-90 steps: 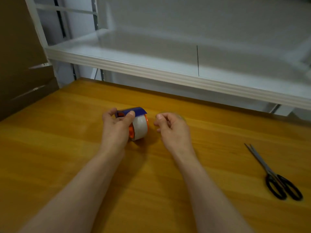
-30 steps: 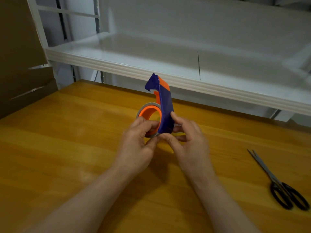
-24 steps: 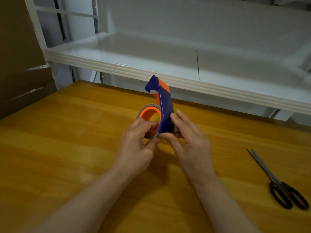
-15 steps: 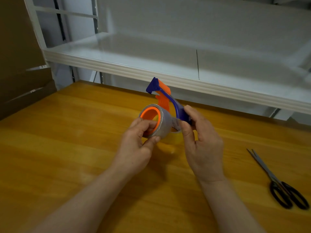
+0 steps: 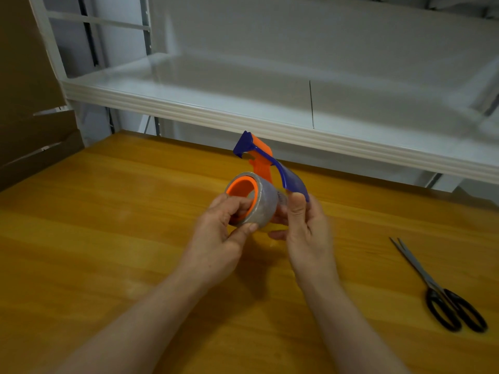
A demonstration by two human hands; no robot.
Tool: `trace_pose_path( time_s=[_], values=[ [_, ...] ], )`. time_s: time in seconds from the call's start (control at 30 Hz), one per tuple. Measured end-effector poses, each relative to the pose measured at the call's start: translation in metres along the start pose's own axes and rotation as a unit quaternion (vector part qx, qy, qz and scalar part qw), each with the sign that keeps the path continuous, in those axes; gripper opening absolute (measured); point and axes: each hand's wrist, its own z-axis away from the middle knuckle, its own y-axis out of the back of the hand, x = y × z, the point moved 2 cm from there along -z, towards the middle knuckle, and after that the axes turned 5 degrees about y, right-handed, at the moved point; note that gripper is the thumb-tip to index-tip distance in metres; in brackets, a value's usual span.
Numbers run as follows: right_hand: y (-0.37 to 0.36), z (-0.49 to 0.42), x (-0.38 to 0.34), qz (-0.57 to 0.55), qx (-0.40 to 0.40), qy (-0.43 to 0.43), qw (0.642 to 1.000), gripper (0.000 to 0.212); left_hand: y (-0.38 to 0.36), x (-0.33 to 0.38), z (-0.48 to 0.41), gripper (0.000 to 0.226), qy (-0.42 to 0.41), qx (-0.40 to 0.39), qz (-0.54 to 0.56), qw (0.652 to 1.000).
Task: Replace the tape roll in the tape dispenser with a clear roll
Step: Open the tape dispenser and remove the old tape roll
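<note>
I hold a blue and orange tape dispenser in the air above the wooden table. A grey-looking tape roll sits on its orange hub. My left hand grips the roll, with fingers inside the hub and the thumb under the roll. My right hand pinches the blue handle end of the dispenser, thumb on top. The cutter end points up and away from me.
Black-handled scissors lie on the table at the right. A white shelf juts out over the table's far edge. Brown cardboard stands at the left.
The dispenser was lifted off the table and stood upright in both hands. In the last half second it has turned, so the roll's face shows more and the blue handle swings right.
</note>
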Motion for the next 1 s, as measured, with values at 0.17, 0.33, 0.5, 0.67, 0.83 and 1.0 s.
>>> trace_pose_path(
  time_s=[0.17, 0.33, 0.5, 0.67, 0.83, 1.0],
  values=[
    [-0.005, 0.002, -0.003, -0.118, -0.009, -0.083, 0.990, 0.063, 0.000, -0.001, 0.001, 0.032, -0.007, -0.004, -0.017, 1.000],
    [-0.003, 0.001, -0.005, -0.169, -0.014, -0.121, 0.978, 0.059, -0.005, -0.004, 0.001, 0.032, 0.000, -0.019, -0.024, 1.000],
    [-0.003, -0.001, -0.006, -0.183, -0.017, -0.140, 0.973, 0.073, -0.005, -0.004, 0.003, 0.039, -0.005, -0.023, -0.055, 0.998],
    [0.001, -0.002, -0.007, -0.195, -0.046, -0.139, 0.970, 0.069, -0.005, 0.002, 0.007, 0.046, -0.014, -0.004, -0.077, 0.997],
    [0.002, -0.002, -0.009, -0.194, -0.055, -0.139, 0.969, 0.066, -0.003, 0.004, 0.006, 0.034, -0.018, 0.045, -0.075, 0.996],
    [0.003, -0.002, -0.010, -0.207, -0.052, -0.140, 0.967, 0.067, -0.002, 0.005, 0.006, 0.026, -0.042, 0.049, -0.082, 0.995]
  ],
)
